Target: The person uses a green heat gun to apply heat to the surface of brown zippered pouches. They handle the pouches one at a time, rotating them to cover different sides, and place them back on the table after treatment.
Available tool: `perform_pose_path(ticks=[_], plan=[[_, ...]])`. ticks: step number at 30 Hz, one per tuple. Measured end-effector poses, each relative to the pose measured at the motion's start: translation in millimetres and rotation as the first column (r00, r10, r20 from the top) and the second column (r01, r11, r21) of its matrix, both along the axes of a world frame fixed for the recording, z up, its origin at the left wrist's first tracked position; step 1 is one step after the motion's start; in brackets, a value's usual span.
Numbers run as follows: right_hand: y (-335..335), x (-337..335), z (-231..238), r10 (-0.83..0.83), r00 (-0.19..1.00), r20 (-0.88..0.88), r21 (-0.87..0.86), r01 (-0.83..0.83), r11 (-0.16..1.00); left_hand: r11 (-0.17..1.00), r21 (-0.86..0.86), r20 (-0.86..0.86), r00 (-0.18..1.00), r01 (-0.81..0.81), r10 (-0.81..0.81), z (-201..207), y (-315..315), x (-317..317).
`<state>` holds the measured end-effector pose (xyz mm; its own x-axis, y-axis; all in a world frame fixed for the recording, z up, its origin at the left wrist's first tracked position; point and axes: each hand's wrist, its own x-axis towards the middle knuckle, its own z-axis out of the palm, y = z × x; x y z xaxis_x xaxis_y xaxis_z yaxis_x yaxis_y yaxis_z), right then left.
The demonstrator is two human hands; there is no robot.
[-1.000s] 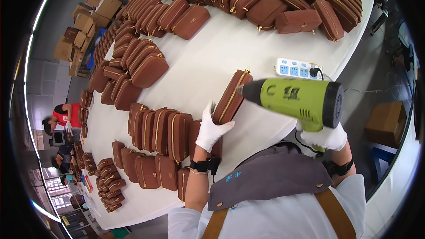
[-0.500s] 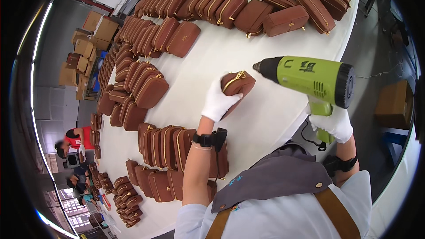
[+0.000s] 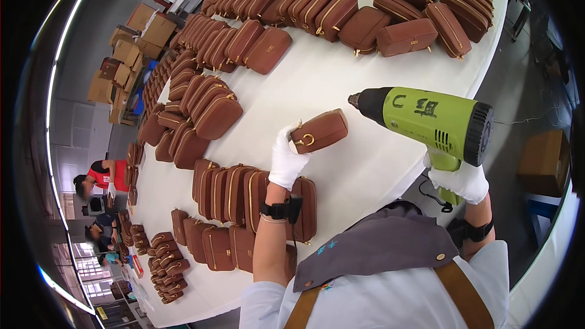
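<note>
My left hand [image 3: 289, 159], in a white glove, grips a small brown leather bag [image 3: 322, 131] above the white table. The bag's narrow end shows, with a gold ring-shaped fitting on it. My right hand [image 3: 461, 181], gloved too, is wrapped round the grip of a green heat gun [image 3: 428, 117] with a black rear cap. Its metal nozzle points left, a short gap from the bag's upper right edge. Whether the trigger is pressed cannot be seen.
Rows of brown bags [image 3: 219, 189] stand on the white table [image 3: 365, 164] left of and beyond my hands. Cardboard boxes [image 3: 125, 55] are stacked at the far left. Co-workers [image 3: 106, 176] work along the left side. Another carton [image 3: 543, 161] is at the right.
My left hand has turned the bag, so its end with the ring now faces up toward me. The heat gun has shifted slightly downward in the picture. The whole view has moved a little.
</note>
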<state>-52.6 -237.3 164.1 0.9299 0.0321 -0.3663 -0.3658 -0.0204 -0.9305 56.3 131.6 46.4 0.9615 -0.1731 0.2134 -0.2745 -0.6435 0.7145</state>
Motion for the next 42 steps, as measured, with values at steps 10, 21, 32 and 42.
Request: perform_pose_path(ticks=[10,21,32,42], plan=[[-15.6,-31.8,-15.5,0.2,0.966,0.167,-0.092,-0.187,0.978,0.994,0.045,0.265,0.959,0.097,-0.106,-18.6,14.6,-18.1],[-9.8,-46.0,-19.9,0.272,0.957,0.102,-0.092,-0.263,0.96,0.954,0.273,0.113,0.981,0.123,-0.159,-19.6,10.4,-62.7],[-8.3,-62.7,-19.0,0.392,0.92,0.023,-0.171,-0.383,0.908,0.911,0.412,-0.052,0.997,-0.032,0.059,-37.6,-28.2,-90.9],[-3.3,-72.8,-22.8,0.326,0.945,-0.037,-0.131,-0.328,0.936,0.974,0.224,-0.16,0.987,0.045,-0.009,-51.5,-14.1,-72.5]])
